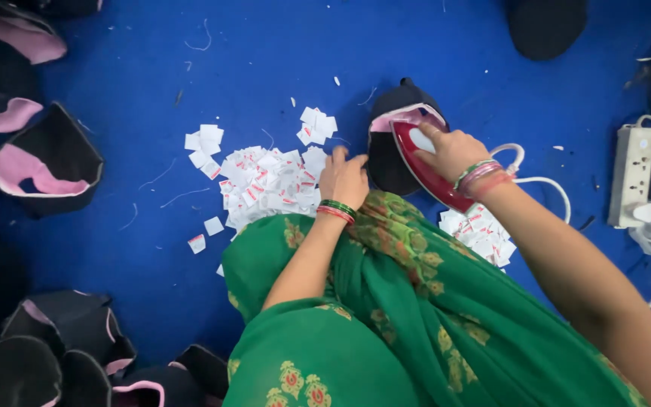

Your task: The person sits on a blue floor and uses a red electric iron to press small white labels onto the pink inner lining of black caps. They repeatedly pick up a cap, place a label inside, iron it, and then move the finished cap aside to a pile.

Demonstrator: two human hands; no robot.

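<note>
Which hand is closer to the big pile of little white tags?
Left. The left hand rests at the right edge of the pile of white tags. The right hand is farther right, on the red iron.

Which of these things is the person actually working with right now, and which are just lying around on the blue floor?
In use:
- right hand gripping the red iron
- dark cap piece under the iron
- left hand steadying that piece
- pile of white labels beside the left hand

Lying about:
- black and pink pieces at the left edge
- power strip
- loose threads
</note>
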